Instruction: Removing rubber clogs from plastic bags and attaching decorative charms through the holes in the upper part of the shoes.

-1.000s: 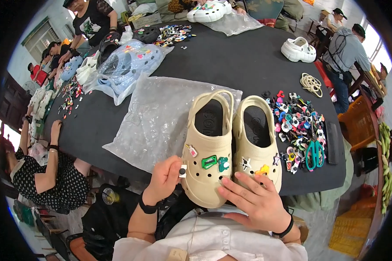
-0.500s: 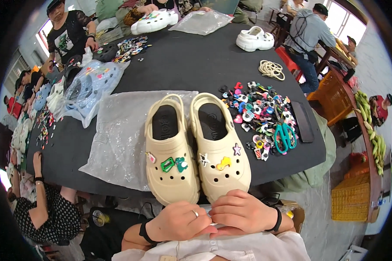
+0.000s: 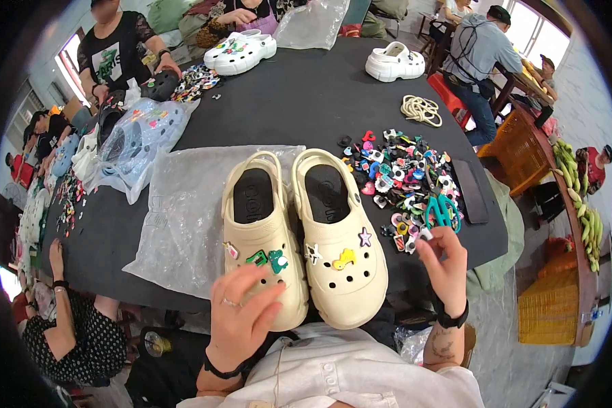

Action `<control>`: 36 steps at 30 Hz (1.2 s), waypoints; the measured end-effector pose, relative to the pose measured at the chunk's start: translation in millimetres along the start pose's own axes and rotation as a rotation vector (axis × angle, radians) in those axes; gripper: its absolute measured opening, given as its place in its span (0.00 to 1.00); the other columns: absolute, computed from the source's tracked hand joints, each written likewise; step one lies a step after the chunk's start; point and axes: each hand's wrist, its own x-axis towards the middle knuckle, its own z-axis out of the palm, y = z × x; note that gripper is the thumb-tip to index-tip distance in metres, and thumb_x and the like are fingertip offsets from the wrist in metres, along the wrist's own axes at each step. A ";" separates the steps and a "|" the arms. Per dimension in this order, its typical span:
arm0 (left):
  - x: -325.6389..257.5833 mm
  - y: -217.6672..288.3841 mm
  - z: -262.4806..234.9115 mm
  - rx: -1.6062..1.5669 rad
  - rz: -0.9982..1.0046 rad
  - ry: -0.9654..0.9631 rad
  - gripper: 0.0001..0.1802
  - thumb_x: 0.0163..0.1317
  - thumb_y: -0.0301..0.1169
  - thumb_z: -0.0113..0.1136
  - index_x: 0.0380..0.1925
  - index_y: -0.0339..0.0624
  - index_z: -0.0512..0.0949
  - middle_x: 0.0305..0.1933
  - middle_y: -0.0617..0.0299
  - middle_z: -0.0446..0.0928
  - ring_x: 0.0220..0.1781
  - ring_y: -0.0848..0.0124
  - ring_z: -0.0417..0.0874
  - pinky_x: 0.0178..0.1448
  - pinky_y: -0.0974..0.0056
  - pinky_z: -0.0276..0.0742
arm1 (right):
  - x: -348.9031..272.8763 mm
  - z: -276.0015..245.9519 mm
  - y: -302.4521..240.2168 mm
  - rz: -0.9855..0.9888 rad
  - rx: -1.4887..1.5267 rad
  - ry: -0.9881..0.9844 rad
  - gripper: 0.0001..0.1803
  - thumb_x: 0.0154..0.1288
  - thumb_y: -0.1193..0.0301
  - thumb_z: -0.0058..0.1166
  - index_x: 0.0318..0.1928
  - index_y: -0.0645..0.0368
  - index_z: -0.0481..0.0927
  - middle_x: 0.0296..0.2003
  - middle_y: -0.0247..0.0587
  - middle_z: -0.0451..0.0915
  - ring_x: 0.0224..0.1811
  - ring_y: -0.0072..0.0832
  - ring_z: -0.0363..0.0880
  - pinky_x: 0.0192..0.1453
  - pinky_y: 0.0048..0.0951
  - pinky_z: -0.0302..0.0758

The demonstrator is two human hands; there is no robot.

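Note:
Two beige clogs (image 3: 347, 292) stand side by side at the table's front edge, toes toward me. The right one carries star charms and a yellow charm (image 3: 344, 259); green charms and a pink-white one dot the left clog (image 3: 258, 234). Over the left clog's toe my left hand (image 3: 241, 316) hovers, fingers apart, holding nothing. My right hand (image 3: 445, 268) is at the near edge of a pile of colourful shoe charms (image 3: 404, 166), thumb and forefinger pinched on a small white charm (image 3: 425, 234). Teal-handled scissors (image 3: 443, 212) lie on the pile beside it.
Under the left clog spreads a clear plastic bag (image 3: 177, 217). A dark phone (image 3: 470, 190) lies right of the pile, corded loops (image 3: 421, 110) and a white clog (image 3: 396, 62) beyond. Bagged blue clogs (image 3: 139, 143) sit left. Co-workers handle clogs across the table.
My hands were together below the clogs' toes and have parted: the left rose over the left clog, the right went to the charm pile. Across the table, the plastic bag was lifted upright.

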 end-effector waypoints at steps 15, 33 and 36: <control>1.1 -5.5 0.7 -0.013 -0.099 -0.024 0.18 0.55 0.27 0.64 0.48 0.45 0.81 0.67 0.48 0.67 0.70 0.44 0.65 0.71 0.47 0.61 | -17.3 5.3 1.2 0.010 0.127 0.007 0.20 0.61 0.78 0.60 0.55 0.62 0.74 0.22 0.30 0.76 0.25 0.16 0.72 0.31 0.19 0.67; 48.9 -23.9 -13.9 0.137 -0.246 -0.146 0.30 0.46 0.51 0.74 0.30 0.42 0.67 0.29 0.60 0.68 0.29 0.60 0.73 0.33 0.59 0.70 | -34.1 55.1 -31.2 -0.684 -0.113 -0.389 0.35 0.54 0.43 0.63 0.58 0.50 0.79 0.66 0.45 0.70 0.70 0.43 0.63 0.72 0.47 0.52; 50.1 -30.7 -9.9 0.200 -0.164 -0.114 0.30 0.46 0.52 0.72 0.30 0.42 0.66 0.29 0.59 0.67 0.29 0.59 0.73 0.32 0.59 0.69 | -35.6 58.0 -30.4 -0.687 -0.086 -0.343 0.32 0.56 0.43 0.61 0.56 0.48 0.81 0.64 0.42 0.73 0.69 0.42 0.65 0.72 0.46 0.52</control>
